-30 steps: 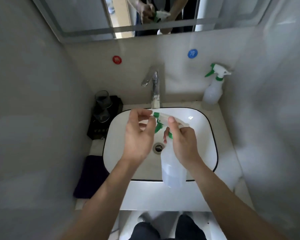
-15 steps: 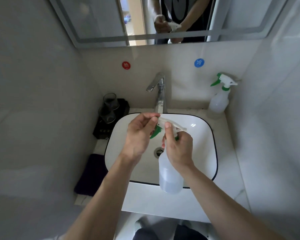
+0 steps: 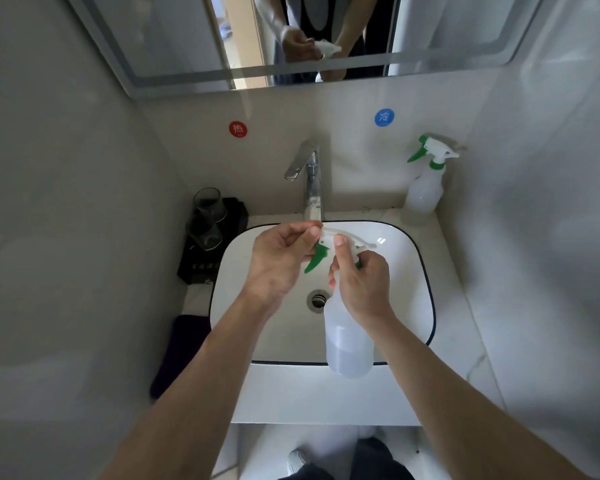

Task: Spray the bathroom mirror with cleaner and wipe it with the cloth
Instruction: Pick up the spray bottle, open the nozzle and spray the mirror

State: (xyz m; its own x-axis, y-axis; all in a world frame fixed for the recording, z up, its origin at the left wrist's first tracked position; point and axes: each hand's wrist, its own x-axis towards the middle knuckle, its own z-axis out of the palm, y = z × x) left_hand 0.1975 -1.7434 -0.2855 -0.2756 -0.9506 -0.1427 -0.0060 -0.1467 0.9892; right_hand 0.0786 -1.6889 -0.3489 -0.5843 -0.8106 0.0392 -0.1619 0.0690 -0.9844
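Spray bottle in both hands' fingers, apparently

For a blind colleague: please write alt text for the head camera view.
Over a white sink, the right hand grips the neck of a spray bottle while the left hand pinches its nozzle. A second spray bottle stands back right, a dark cloth lies left of the sink, a mirror hangs above.

Soft, diffuse light leaves the scene rather dim and flat. A small glare spot shines on the glossy white ceramic basin. The dark purple folded cloth sinks into shadow. Wide-angle distortion bows the frosted-bordered wall mirror and the frame edges, and details look slightly soft.
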